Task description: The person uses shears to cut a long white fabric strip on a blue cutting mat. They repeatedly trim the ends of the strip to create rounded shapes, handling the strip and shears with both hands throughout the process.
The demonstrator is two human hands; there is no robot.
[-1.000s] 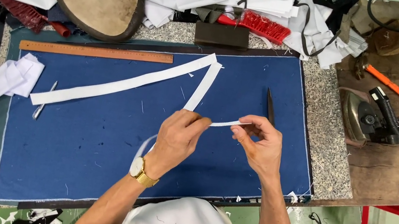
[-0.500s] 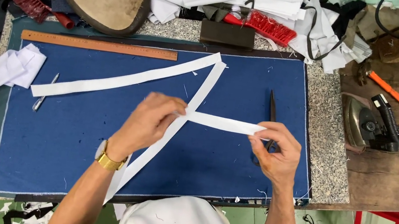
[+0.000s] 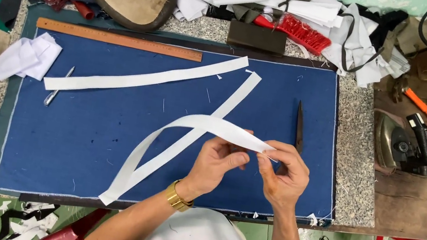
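Both hands meet over the blue cloth (image 3: 76, 143) that covers the counter (image 3: 354, 161); the left hand (image 3: 216, 164) and the right hand (image 3: 284, 175) each pinch the near end of a long white fabric strip (image 3: 189, 125) between thumb and forefingers, the fingers pressed together on it, the two grips just beside each other. From that end the strip arcs up off the cloth, loops leftward and comes down to lie toward the counter's near edge; it crosses over a second white strip (image 3: 238, 95) that lies flat and slants away, and a third strip (image 3: 139, 78) lies apart, below the wooden ruler (image 3: 117, 39). The work looks like folding or creasing the strip's end; to do it well, I judge, the edges should be matched before pressing, the grips kept close so the fabric stays taut between them, and the hanging loop kept untwisted. Dark scissors (image 3: 299, 127) lie just beyond the right hand; an iron (image 3: 402, 147) sits well to the right.
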